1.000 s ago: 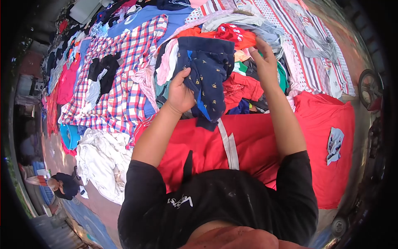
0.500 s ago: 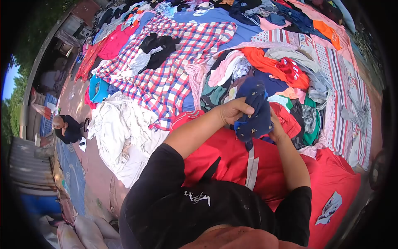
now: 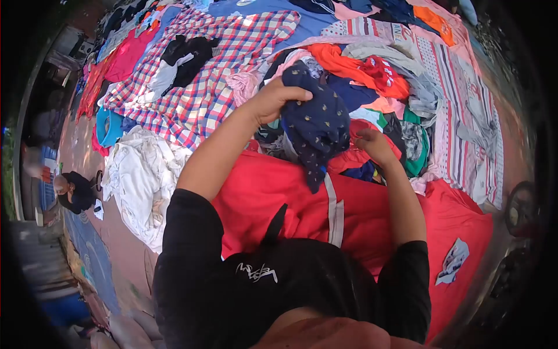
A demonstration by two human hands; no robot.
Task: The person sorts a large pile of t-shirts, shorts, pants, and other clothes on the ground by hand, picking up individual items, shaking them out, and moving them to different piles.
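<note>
My left hand (image 3: 278,100) is closed on the upper left edge of a navy garment (image 3: 318,119) with a small light print. The cloth hangs down from the grip, its lower tip over the red fabric (image 3: 261,180) in front of me. Just right of the garment is my right hand (image 3: 376,146), its fingers loosely bent and slightly apart, with no cloth visible in them. Behind both hands lies a heap of mixed clothes, among them an orange-red garment (image 3: 343,67), a grey one (image 3: 427,93) and a green one (image 3: 417,160).
A red-and-blue checked cloth (image 3: 244,49) carries a black garment (image 3: 195,58). White clothes (image 3: 145,180) are piled at the left, near a turquoise item (image 3: 109,127). A striped cloth (image 3: 465,134) lies at the right. Another person (image 3: 75,192) is at the far left.
The navy garment has moved left and hangs more spread out in my left hand. My right hand has come away from it. The whole view has shifted slightly.
</note>
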